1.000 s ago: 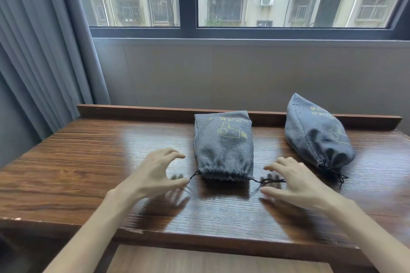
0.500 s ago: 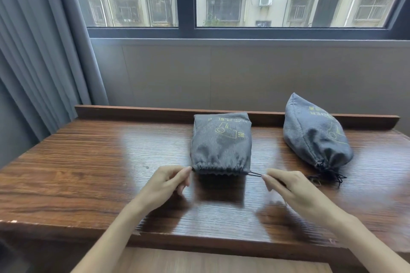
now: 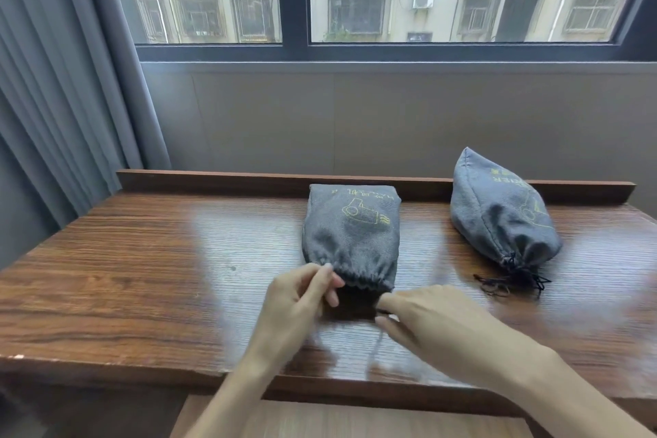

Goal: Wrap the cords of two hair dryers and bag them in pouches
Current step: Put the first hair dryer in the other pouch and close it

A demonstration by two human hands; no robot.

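Grey fabric pouch (image 3: 350,238) w/ gathered mouth lies mid-desk (image 3: 142,277), just ahead of both hands – drawstring is pinched by left hand (image 3: 302,299) and right hand (image 3: 437,320), fingers curled. Second pouch (image 3: 497,217) sits tied at right. Step judged: cinching; a knot is prob. needed next

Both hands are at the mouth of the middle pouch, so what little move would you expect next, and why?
Probably tying the drawstring. The middle pouch has its mouth gathered, and the left hand and right hand meet there, pinching cord. The right pouch already shows a knotted drawstring.
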